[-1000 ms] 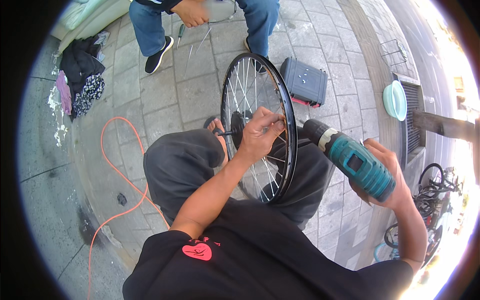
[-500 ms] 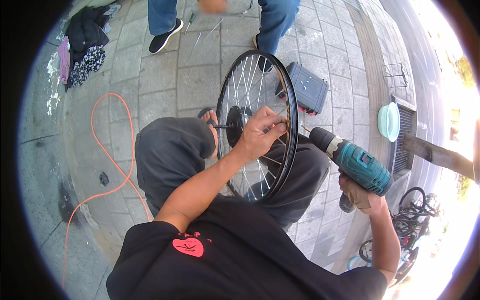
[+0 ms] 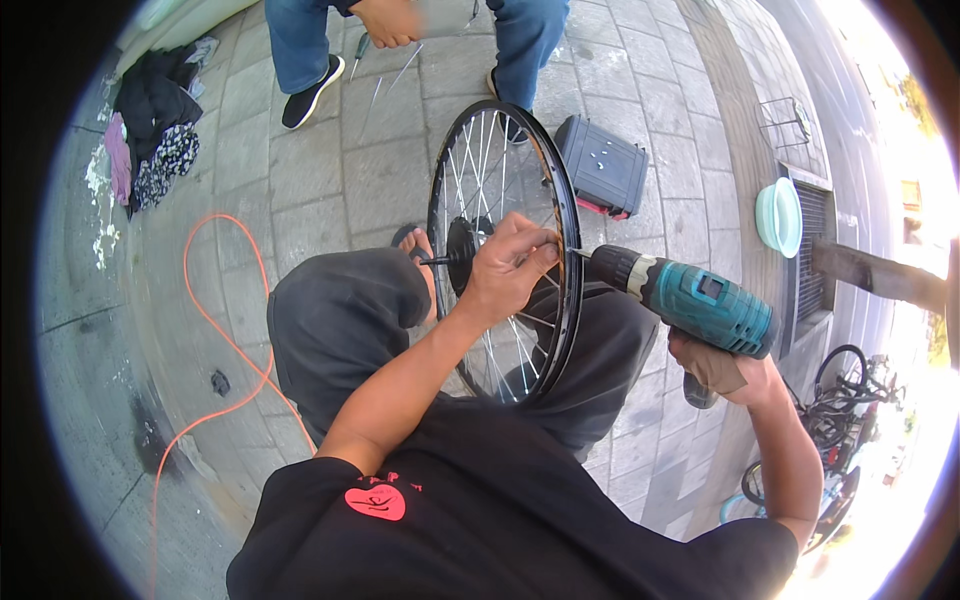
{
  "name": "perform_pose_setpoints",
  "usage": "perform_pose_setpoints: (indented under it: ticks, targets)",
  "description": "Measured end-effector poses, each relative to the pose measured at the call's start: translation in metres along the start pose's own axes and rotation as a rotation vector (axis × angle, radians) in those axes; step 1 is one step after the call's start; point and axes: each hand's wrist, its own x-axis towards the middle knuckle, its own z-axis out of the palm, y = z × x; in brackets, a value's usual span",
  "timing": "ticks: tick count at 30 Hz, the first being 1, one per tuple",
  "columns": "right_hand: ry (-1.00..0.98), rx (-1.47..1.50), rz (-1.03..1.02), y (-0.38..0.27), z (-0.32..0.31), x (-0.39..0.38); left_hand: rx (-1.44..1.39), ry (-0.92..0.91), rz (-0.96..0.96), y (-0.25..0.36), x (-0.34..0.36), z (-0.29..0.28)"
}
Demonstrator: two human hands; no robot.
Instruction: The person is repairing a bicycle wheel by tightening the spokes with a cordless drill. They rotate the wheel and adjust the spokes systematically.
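Note:
A black bicycle wheel rim (image 3: pixel 573 300) with silver spokes stands upright between my knees, its dark hub (image 3: pixel 462 255) facing left. My left hand (image 3: pixel 510 265) reaches through the spokes, thumb and fingers pinched at the inner side of the rim; it seems to hold a spoke end, mostly hidden by the fingers. My right hand (image 3: pixel 715 367) is wrapped round the handle of a teal and black cordless drill (image 3: pixel 705 300). The drill lies level, its thin bit touching or almost touching the outer face of the rim, opposite my left fingertips.
A dark toolbox (image 3: pixel 603 165) with small parts on its lid sits beyond the wheel. Across from me are another person's hand (image 3: pixel 388 20) and legs, near a screwdriver (image 3: pixel 361 48). An orange hose (image 3: pixel 215 325) loops at left; a mint basin (image 3: pixel 778 217) and parked bicycles (image 3: pixel 835 410) are at right.
The drill has moved left and up, its bit now at the rim instead of apart from it. My left hand keeps its pinch. The other person's hand has shifted left.

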Motion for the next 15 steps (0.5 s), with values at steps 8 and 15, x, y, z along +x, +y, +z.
perform_pose_setpoints:
  ticks: [8,15]
  targets:
    - [-0.023,0.102,0.046,-0.022,-0.023,0.027,0.008,-0.022,-0.037,0.005,0.000,0.000]
    - [-0.027,-0.458,-0.274,-0.022,-0.055,0.051,0.013,-0.034,-0.030,0.005,0.000,-0.001]
